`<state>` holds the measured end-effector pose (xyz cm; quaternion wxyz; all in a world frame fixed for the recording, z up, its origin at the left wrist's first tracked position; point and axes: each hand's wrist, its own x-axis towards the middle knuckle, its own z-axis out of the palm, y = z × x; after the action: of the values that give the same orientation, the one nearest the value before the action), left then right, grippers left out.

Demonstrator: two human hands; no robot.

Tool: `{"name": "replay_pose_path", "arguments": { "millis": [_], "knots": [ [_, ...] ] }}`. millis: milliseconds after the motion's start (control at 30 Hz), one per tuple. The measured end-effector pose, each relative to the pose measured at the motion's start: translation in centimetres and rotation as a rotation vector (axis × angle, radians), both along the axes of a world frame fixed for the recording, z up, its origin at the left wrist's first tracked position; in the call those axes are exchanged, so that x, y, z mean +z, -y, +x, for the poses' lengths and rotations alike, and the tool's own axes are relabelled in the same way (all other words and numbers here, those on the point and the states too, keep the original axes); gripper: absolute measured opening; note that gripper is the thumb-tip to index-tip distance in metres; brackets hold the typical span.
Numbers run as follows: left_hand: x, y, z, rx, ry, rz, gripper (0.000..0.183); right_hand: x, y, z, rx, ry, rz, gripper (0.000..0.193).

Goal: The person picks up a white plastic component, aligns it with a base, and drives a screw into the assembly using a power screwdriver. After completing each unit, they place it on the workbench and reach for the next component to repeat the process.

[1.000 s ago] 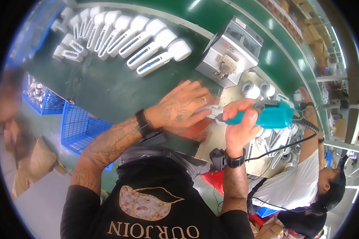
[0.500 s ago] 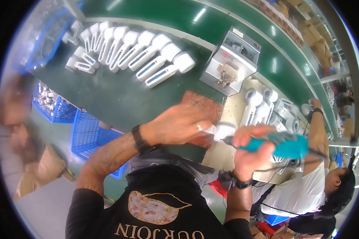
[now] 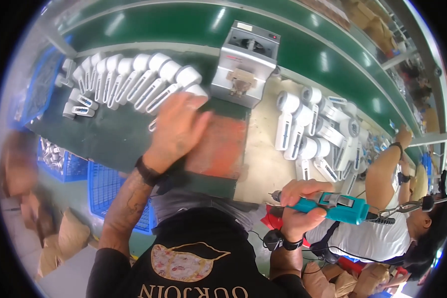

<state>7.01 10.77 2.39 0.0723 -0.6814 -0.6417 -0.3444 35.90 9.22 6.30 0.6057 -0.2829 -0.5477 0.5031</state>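
My right hand [image 3: 303, 208] grips a teal electric screwdriver [image 3: 350, 211] at the front right, its dark bit pointing left and a cable leaving its rear end. My left hand [image 3: 176, 131], smeared by motion, lies over the nearest white long-handled device [image 3: 197, 91] at the right end of a fanned row. Its thumb stands apart from the fingers, and the hand hides most of that device. The other white devices [image 3: 151, 84] in the row have round heads and slotted handles. A reddish mat [image 3: 221, 149] lies just right of my left hand.
A grey metal machine [image 3: 253, 69] stands at the back. Several similar devices [image 3: 308, 121] lie heaped on the right, where a co-worker's arm [image 3: 385, 166] reaches in. Blue crates [image 3: 97, 181] stand below the table's left edge. Shorter white pieces [image 3: 79, 105] lie left.
My left hand has moved left, bringing a white device from the screwdriver's tip to the end of the row. The screwdriver in my right hand has dropped back toward me. The view has turned.
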Motion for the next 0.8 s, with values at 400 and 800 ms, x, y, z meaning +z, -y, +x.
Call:
{"name": "replay_pose_path", "arguments": {
  "millis": [400, 800],
  "knots": [
    [-2.0, -12.8, 13.3, -0.352, 0.087, -0.656, 0.062, 0.4, 1.8, 1.3, 0.035, 0.030, -0.071, 0.071],
    [0.8, -2.7, 6.6, -0.424, 0.233, -0.240, 0.024, -0.1, -0.3, -0.1, -0.003, 0.090, -0.076, 0.072]
  ]
}}
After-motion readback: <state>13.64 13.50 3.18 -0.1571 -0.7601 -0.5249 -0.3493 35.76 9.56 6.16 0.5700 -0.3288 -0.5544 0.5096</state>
